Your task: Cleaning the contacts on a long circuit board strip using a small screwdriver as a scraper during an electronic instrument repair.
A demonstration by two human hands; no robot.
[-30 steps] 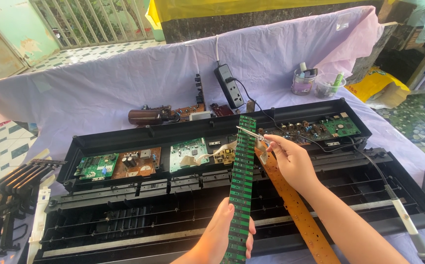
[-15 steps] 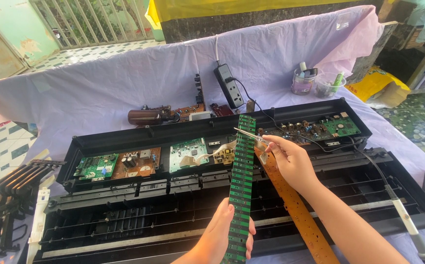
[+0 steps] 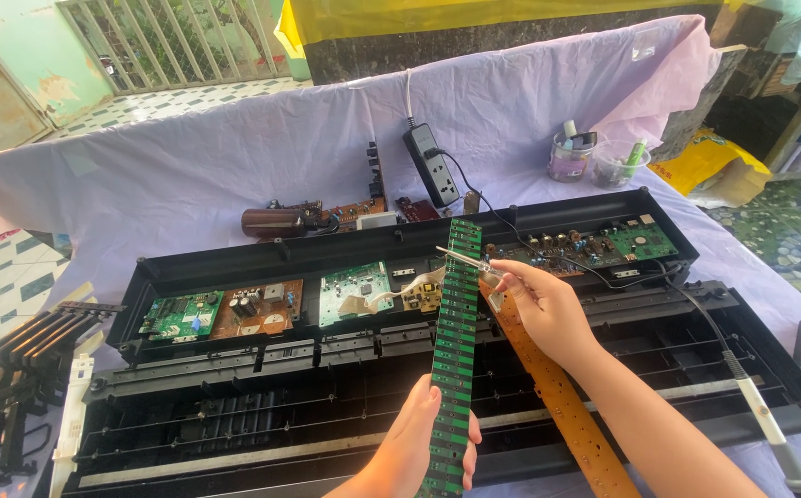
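1. The left hand (image 3: 419, 443) rose from the bottom edge of the view, palm toward the camera-wearer, fingers wrapped around the lower part of the long green circuit strip (image 3: 456, 341), thumb on its right edge.
2. The right hand (image 3: 543, 309) reached in from the lower right, forearm slanting up-left, fingers pinched shut on a slim metal tool (image 3: 463, 259); it looked like tweezers, though the tip was too small to be sure.
3. The tool's tip touched the strip near its upper end.
4. The strip stood over the open black keyboard case (image 3: 400, 369), its long axis nearly upright in the view, top end pointing away toward the case's far wall.
5. A brown circuit strip (image 3: 566, 406) lay just right of the green one, slanting down-right across the case.
6. The case rested on the cloth-covered desk (image 3: 188, 175).
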